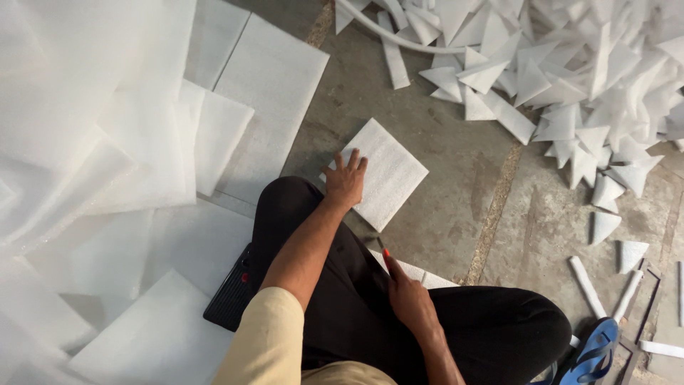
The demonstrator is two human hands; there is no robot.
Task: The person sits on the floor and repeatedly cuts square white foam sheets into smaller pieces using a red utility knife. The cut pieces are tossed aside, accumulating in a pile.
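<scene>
My left hand [345,182] lies flat, fingers spread, on the near left corner of a white square foam sheet [388,171] that rests on the concrete floor. My right hand [407,296] rests on my black-trousered knee [491,321], closed around a small red-tipped tool [387,254] that pokes up from the fingers; the rest of the tool is hidden. Another white foam piece [420,274] peeks out from under my leg, just beside the right hand.
Large white foam sheets [271,85] overlap across the left side. A heap of triangular foam offcuts [570,78] fills the upper right, with loose strips [588,285] nearby. A black ribbed object [229,296] sits by my left thigh, a blue sandal [595,349] at lower right.
</scene>
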